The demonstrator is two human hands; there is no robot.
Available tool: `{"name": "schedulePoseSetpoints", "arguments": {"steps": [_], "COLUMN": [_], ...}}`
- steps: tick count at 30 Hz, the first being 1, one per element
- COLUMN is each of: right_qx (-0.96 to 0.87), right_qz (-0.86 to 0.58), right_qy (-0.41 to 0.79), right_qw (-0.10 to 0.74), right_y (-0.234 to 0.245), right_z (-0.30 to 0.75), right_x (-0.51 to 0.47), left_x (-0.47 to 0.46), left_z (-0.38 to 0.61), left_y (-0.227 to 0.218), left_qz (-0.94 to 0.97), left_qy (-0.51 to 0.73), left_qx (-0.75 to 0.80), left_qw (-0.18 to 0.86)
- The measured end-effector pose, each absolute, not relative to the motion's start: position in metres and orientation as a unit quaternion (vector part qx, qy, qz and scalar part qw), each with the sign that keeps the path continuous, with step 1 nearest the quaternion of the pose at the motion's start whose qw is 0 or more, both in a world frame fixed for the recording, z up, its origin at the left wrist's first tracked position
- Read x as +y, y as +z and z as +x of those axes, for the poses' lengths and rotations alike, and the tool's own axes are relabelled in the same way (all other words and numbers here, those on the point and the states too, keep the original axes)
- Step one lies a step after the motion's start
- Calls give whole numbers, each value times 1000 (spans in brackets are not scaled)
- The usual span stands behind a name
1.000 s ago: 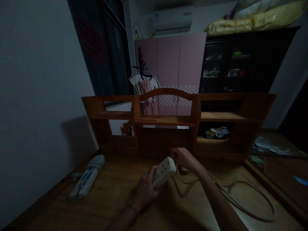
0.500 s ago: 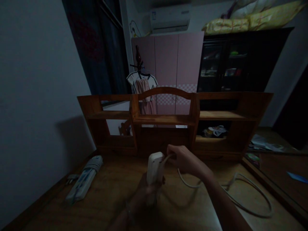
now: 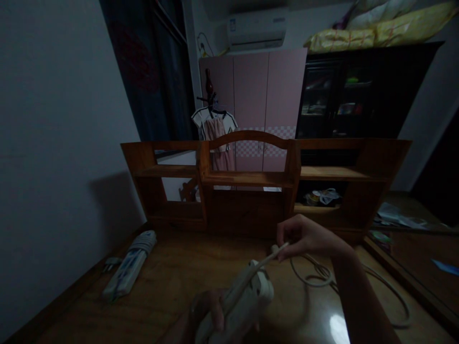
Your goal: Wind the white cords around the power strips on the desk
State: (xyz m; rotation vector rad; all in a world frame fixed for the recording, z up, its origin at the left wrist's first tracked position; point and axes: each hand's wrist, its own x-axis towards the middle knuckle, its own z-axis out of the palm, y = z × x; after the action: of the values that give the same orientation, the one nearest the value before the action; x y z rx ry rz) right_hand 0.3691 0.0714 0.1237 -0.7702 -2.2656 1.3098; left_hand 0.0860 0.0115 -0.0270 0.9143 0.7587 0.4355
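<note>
Here's the left hand (image 3: pixel 213 310), fingers wrapped firmly round one white power strip (image 3: pixel 247 306), thumb laid across its upper side, the strip tilted and raised above the middle of the desk (image 3: pixel 172 291). And up to the right, the right hand (image 3: pixel 304 236): thumb and fingertips closed in a tight pinch on the pale cord (image 3: pixel 267 261), no gap to speak of! That cord runs from the pinch straight down along the strip to the left thumb; what lies beneath the palm is too dark to tell. Beyond the right hand, loose loops of cord (image 3: pixel 399 303) spread toward the desk's right edge. Count them up: two hands, both occupied, and two power strips in all. The second strip (image 3: pixel 125 274) lies by the desk's left edge, near the far left corner, cord wound round its far end, one plug (image 3: pixel 112 262) just beside it. Along the far edge stands one wooden shelf unit (image 3: pixel 247 178).
</note>
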Motion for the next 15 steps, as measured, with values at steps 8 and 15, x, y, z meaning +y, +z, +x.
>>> {"name": "schedulePoseSetpoints", "arguments": {"steps": [8,15], "right_qx": [-768,-786], "right_qz": [-289,-413], "right_qy": [501,309], "right_qw": [274,342], "right_y": [98,106], "right_z": [381,450], "right_x": [110,112], "left_x": [37,39], "left_z": [85,66], "left_y": [-62,-51], "left_qz": [498,451], "left_qy": [85,94], "left_qx": [158,128], "left_qw": [849,879]}}
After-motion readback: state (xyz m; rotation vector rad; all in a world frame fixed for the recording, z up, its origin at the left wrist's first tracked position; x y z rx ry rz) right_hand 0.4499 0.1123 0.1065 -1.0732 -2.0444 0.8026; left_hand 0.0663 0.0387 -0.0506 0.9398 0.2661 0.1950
